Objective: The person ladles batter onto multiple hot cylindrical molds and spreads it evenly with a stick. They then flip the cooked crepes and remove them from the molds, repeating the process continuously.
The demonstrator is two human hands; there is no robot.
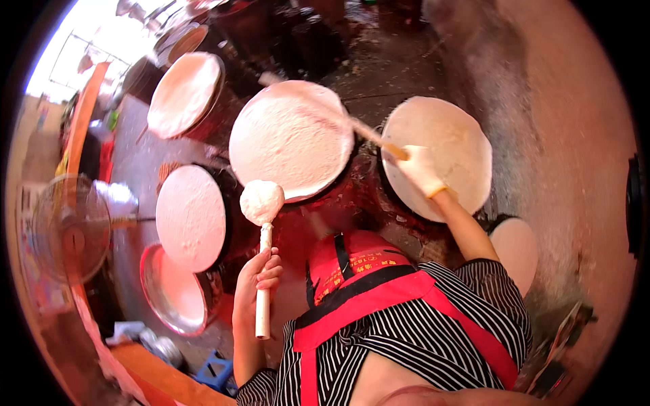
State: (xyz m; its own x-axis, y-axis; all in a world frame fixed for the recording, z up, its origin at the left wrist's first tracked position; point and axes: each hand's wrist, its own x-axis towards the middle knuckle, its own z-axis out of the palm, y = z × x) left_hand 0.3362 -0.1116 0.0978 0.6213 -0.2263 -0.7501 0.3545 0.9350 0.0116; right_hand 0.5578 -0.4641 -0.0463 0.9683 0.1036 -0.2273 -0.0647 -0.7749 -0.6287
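Observation:
My left hand (264,271), bare, grips a pale stick (262,314) held upright. Its top end carries a lump of white dough or batter (262,202), seen in front of the lower left rim of the middle round griddle. My right hand (422,170), in a white glove, is closed on the handle of a long tool (368,133) that reaches left across that griddle; its far end is blurred. A pale, rough-surfaced round sheet (289,142) covers the middle griddle. My right hand is over another round sheet (462,152).
More round pale sheets lie at upper left (185,96), left (190,218) and right (515,248). A red-rimmed basin of pale liquid (175,299) stands at lower left. Beyond are a fan (71,228), a blue plastic stool (216,370) and a wall (563,127) on the right.

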